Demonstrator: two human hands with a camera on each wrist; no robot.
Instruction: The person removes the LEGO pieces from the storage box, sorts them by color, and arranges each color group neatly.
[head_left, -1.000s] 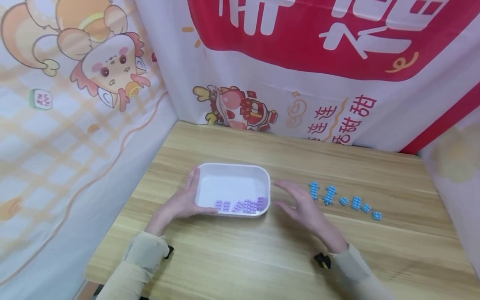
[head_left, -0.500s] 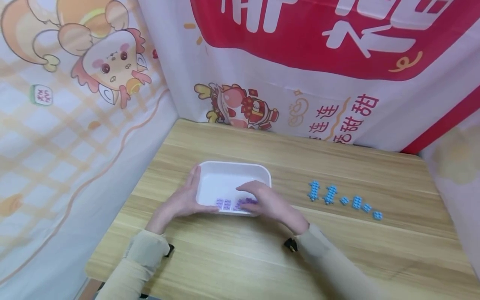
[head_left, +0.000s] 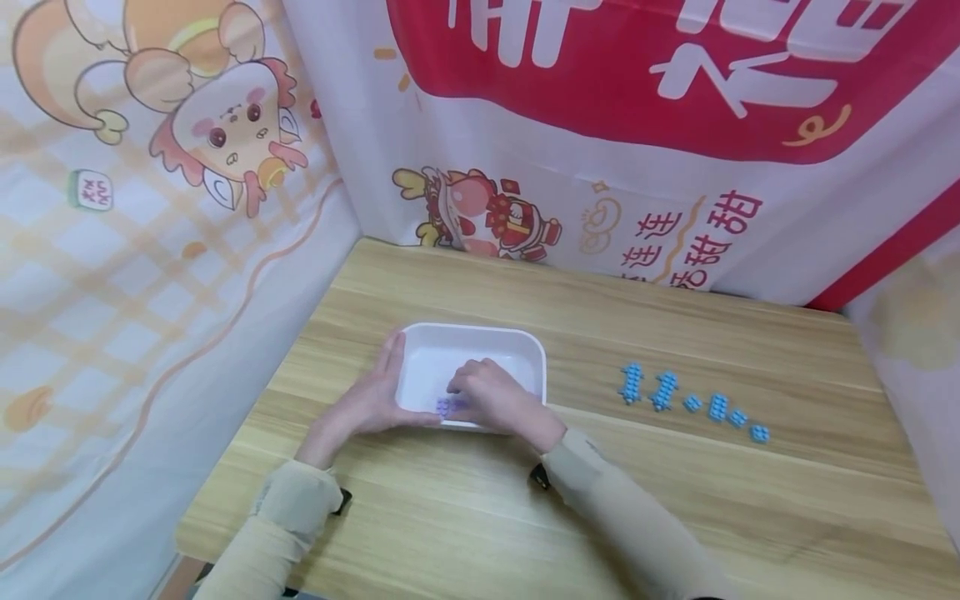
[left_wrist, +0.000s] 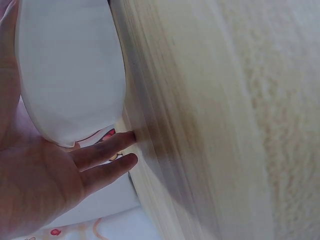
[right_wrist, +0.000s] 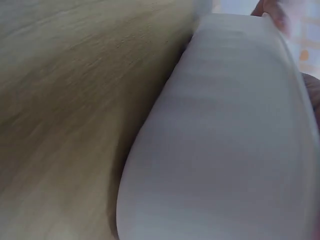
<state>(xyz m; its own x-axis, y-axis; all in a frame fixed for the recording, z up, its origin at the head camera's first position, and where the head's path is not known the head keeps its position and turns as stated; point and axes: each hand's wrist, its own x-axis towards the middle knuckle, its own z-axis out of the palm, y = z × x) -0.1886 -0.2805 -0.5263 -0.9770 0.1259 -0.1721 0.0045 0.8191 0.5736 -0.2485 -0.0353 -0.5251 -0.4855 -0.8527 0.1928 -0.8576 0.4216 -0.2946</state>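
In the head view, a white plastic tray [head_left: 470,334] stands on the table. My left hand [head_left: 367,403] grips its left end, the thumb along the front rim and fingers against the side. Below the tray end in the left wrist view, two fingers [left_wrist: 107,175] extend straight. My right hand [head_left: 498,398] reaches into the tray over its front rim, its fingertips down among purple toy bricks [head_left: 443,407]. The hand hides most of these bricks, and whether it pinches one is not visible. The right wrist view shows mainly the tray's outer wall [right_wrist: 220,140].
To the right of the tray, several blue toy bricks [head_left: 717,407] lie in a loose row on the wooden table [head_left: 420,517]. Two longer blue pieces [head_left: 665,391] are at its left end. Printed cloth [head_left: 637,125] hangs behind the table and on its left.
From beside the tray's right end, my right hand has come over the front rim into the tray and moved left along the purple bricks. My left hand stays on the tray.
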